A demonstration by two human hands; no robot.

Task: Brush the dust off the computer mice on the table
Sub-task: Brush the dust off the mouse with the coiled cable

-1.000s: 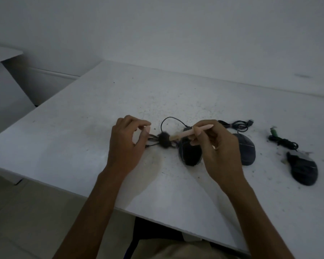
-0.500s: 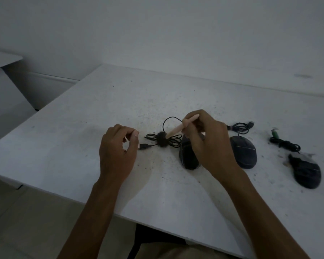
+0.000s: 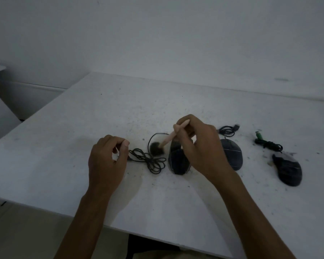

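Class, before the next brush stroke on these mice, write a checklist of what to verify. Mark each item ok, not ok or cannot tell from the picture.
1. Brush gripped in the right hand: ok.
2. Bristles on a mouse: not ok; they sit beside the left mouse, by its coiled cable.
3. Left hand steadying that cable: cannot tell.
4. Middle mouse and right mouse free of the hands: ok.
5. Table free of dust: not ok; specks lie on it.
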